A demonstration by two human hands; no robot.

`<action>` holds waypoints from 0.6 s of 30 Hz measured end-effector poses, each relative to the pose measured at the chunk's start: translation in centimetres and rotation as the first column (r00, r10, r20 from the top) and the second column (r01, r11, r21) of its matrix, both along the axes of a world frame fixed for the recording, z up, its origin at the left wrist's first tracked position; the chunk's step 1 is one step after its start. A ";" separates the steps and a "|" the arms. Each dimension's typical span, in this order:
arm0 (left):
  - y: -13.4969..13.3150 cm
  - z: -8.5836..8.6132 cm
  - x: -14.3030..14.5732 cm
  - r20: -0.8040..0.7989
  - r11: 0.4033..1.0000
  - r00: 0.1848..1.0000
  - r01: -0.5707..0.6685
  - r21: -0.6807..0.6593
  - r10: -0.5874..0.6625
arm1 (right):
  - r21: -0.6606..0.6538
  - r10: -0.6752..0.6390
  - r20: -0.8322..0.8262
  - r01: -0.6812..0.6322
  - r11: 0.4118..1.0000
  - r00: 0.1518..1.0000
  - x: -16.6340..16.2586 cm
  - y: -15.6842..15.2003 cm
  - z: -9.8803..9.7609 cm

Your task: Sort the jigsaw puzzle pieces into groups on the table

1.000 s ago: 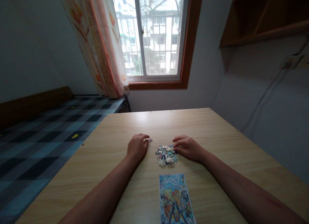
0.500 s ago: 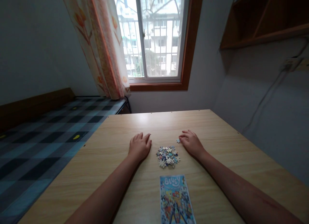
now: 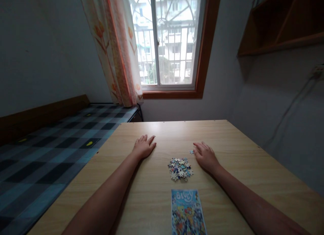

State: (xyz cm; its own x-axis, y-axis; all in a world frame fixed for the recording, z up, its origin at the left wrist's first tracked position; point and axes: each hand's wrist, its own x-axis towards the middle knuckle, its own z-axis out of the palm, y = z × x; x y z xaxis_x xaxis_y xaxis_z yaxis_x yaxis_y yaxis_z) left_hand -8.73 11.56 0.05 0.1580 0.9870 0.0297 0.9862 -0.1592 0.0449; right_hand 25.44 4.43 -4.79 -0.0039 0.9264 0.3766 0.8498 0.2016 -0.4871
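Note:
My left hand (image 3: 144, 147) lies palm down on the wooden table (image 3: 141, 201), fingers spread and thumb held apart. A tiny puzzle piece (image 3: 154, 136) shows at its index fingertip, partly covered. My right hand (image 3: 206, 157) rests opposite, fingers loosely stretched out, holding nothing that I can see. Just left of its fingers lies a light-blue puzzle piece (image 3: 191, 152); whether they touch it is hard to tell. Between the hands, closer to me, sits a heap of mixed puzzle pieces (image 3: 180, 168), some face down.
A colourful picture sheet (image 3: 188, 211) with large lettering lies in front of the heap. Left of the table is a bed with a checked cover (image 3: 63, 154). A curtain (image 3: 118, 52) hangs by the window (image 3: 174, 42), and a wooden shelf (image 3: 275, 42) is at upper right.
My left hand has slid forward and left, away from the heap, the tiny piece moving with its fingertip and its thumb spreading. The right hand stays near its piece. The view has shifted slightly.

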 end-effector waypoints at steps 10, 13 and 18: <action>2.6 0.1 -2.7 0.005 0.999 0.999 0.040 0.026 -0.040 | -0.088 0.038 0.076 -0.032 0.996 0.996 -0.5 -0.8 1.2; 2.5 -0.1 -2.8 0.027 0.997 0.999 0.036 0.062 -0.038 | -0.097 0.031 0.106 -0.020 0.995 0.994 -0.7 -0.9 1.2; 2.9 -0.8 -3.2 0.055 0.989 0.997 0.046 0.139 -0.054 | -0.147 0.085 0.130 -0.065 0.987 0.988 -0.6 -0.8 1.0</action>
State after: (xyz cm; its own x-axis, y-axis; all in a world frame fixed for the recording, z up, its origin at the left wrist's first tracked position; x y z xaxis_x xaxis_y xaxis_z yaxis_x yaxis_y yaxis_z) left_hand -11.88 14.51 -0.74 0.2011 0.9638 0.1748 0.9732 -0.2170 0.0768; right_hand 24.81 3.65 -3.83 -0.1172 0.9656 0.2323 0.8950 0.2041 -0.3967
